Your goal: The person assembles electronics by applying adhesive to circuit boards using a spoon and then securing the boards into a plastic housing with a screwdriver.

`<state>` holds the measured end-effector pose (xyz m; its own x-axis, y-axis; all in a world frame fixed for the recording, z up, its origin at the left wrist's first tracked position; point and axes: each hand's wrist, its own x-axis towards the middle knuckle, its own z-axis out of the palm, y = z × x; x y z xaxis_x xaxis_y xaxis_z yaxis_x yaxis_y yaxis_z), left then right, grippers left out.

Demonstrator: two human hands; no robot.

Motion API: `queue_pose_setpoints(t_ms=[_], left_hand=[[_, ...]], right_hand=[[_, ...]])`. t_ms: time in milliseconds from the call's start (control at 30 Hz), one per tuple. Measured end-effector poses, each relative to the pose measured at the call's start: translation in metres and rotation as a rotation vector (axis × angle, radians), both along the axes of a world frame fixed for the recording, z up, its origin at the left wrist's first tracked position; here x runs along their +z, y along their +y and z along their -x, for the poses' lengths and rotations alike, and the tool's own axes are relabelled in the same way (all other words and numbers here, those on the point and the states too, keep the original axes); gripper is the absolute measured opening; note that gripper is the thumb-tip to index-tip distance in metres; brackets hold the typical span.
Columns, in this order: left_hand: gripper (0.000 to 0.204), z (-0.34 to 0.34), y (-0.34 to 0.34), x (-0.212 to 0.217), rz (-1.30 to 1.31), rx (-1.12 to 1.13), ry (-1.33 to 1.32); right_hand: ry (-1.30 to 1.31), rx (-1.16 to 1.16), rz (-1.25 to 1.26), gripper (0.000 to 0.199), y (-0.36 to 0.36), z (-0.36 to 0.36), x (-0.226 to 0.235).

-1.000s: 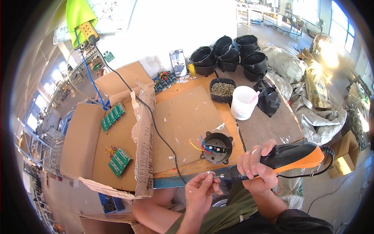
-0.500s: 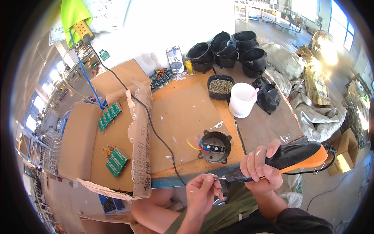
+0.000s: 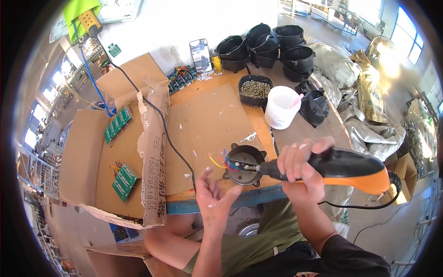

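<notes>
Right hand (image 3: 302, 168) grips driver (image 3: 350, 165), bit (image 3: 252, 167) over housing (image 3: 246, 178); left hand (image 3: 214, 197) wide, empty, nearby. If tilted, bit could slip, nick wires (image 3: 217, 161).

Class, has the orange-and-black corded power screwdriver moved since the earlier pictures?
Yes, forward: the screwdriver now has its tip over the round black plastic housing, not short of it.

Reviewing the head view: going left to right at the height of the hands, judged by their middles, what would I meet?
Open cardboard box → left hand → black round housing → right hand gripping an orange-and-black power tool.
</notes>
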<state>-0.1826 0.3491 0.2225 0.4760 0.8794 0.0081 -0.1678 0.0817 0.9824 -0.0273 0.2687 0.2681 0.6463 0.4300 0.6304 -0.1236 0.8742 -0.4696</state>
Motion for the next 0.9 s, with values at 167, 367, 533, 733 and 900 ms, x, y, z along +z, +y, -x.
queue_pose_setpoints(t_ms=[167,367,533,733,900], left_hand=[[0.091,-0.017,0.005,-0.024,-0.638,0.125,0.387],[0.044,-0.02,-0.003,-0.032,-0.836,0.194,0.301],[0.031,-0.018,-0.003,-0.052,-0.914,0.21,0.177],[0.031,-0.015,-0.001,-0.049,-0.936,0.178,0.212],[0.028,-0.013,0.002,-0.056,-0.93,0.171,0.193]], right_hand=[[-0.1,-0.054,0.109,0.035,0.009,-0.007,-0.007],[-0.04,-0.012,0.104,0.033,0.015,-0.017,-0.012],[-0.062,0.089,0.15,0.033,0.034,-0.02,-0.005],[-0.228,0.164,0.296,0.036,0.047,-0.015,-0.017],[-0.57,0.125,0.497,0.041,0.052,-0.014,-0.012]])
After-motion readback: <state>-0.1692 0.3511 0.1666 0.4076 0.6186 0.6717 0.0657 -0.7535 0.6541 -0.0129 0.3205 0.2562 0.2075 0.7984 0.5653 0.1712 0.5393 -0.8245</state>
